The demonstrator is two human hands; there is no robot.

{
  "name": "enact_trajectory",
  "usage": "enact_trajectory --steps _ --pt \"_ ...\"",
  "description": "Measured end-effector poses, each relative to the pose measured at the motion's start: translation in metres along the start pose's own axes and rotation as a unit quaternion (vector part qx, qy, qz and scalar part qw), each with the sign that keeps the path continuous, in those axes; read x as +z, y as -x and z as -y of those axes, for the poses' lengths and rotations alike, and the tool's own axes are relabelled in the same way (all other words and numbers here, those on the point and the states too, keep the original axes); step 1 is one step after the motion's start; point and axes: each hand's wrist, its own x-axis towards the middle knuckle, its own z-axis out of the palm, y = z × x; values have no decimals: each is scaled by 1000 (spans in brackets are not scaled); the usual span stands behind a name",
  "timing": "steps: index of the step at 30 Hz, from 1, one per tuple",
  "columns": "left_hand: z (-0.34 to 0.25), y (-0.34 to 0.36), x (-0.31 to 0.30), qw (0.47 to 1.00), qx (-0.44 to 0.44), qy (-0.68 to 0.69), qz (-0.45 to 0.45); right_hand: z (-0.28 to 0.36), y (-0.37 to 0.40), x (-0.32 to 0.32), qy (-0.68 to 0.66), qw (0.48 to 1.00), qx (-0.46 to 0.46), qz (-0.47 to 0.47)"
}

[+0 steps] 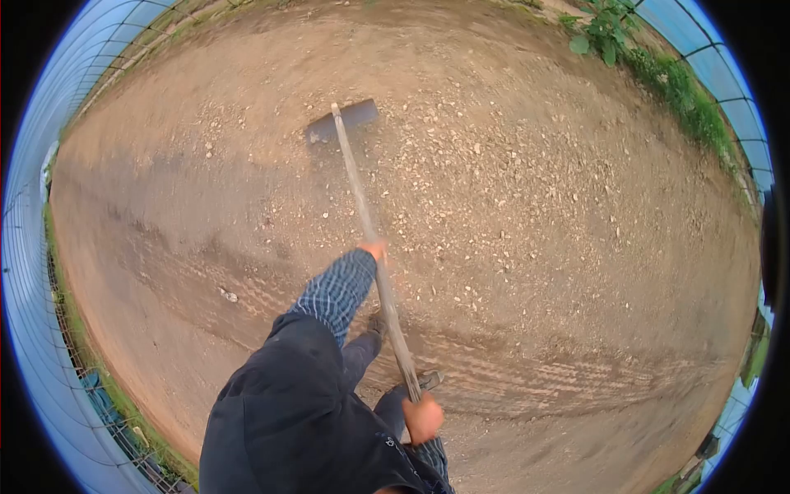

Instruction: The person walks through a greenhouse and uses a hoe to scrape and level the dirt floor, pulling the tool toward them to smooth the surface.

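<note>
A long wooden handle point(359, 191) runs up from my body to a wide, dark metal blade point(359, 115) that rests on the dirt, tilted a little. Around the middle of the handle my left hand point(374, 249) is closed, below the blade in view. Close to my body, my right hand point(423, 418) grips the handle near its lower end. Loose pale stones point(494, 165) lie scattered to the right of the blade, and a smaller patch of them lies to its left.
Tyre tracks point(543, 380) cross the brown dirt ground. My shoes point(429, 380) stand near the handle. Green plants point(683, 95) grow along the right edge. A blue mesh fence point(37, 239) curves along the left side. One pale lump point(229, 295) lies at the left.
</note>
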Motion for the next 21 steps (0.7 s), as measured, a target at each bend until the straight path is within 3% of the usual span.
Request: enact_trajectory --steps 1,2,3,6,8,11,12,13,15,16,17,18,21 --pt "-1 -51 -25 994 -27 85 56 25 -12 9 -39 994 -96 -21" --pt "-38 -39 -65 993 -12 37 108 63 -16 1 -55 989 -127 -44" --pt "-48 -59 -77 988 -27 105 106 84 -17 -7 -71 983 -154 -70" --pt "-70 -37 -60 972 -52 211 95 67 -15 -18 -46 987 -130 -81" --pt "-41 -6 -23 957 -74 266 92 18 -2 -9 -50 990 -102 -89" --pt "23 79 49 933 -161 311 85 -78 55 27 -45 998 32 -13" --pt "69 92 71 906 -221 288 216 -107 82 41 -16 994 104 3" --pt "75 144 81 892 -248 320 201 -153 112 54 -24 992 108 59" --pt "139 195 118 873 -262 279 303 -275 183 138 -56 992 101 59" --pt "172 218 136 868 -245 246 354 -276 221 124 -59 981 159 93" --pt "168 252 139 855 -333 196 346 -261 237 107 -61 967 217 122" --pt "158 284 138 855 -344 194 338 -247 246 91 -63 954 259 139" --pt "145 306 156 856 -357 157 340 -232 247 71 -67 938 304 153"
